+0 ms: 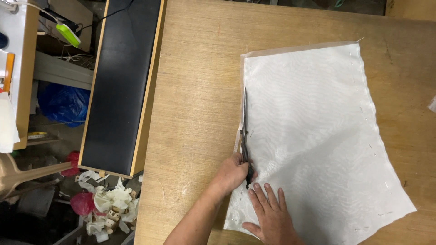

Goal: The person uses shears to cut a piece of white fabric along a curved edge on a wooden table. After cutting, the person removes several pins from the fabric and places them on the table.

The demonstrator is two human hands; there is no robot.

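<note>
A sheet of white mesh fabric (313,131) lies flat on a wooden table (195,90). My left hand (232,174) is shut on the handles of dark scissors (245,131). Their long blades point away from me along the fabric's left edge. A thin strip of that edge (238,138) curls off beside the blades. My right hand (271,215) lies flat with its fingers spread on the fabric's near left corner, just right of the scissor handles.
A long black panel in a wooden frame (120,81) runs along the table's left side. Beyond it on the floor lie white fabric scraps (109,206), a red bag (82,203) and a blue bag (63,102). A tan plastic chair (18,174) stands at far left.
</note>
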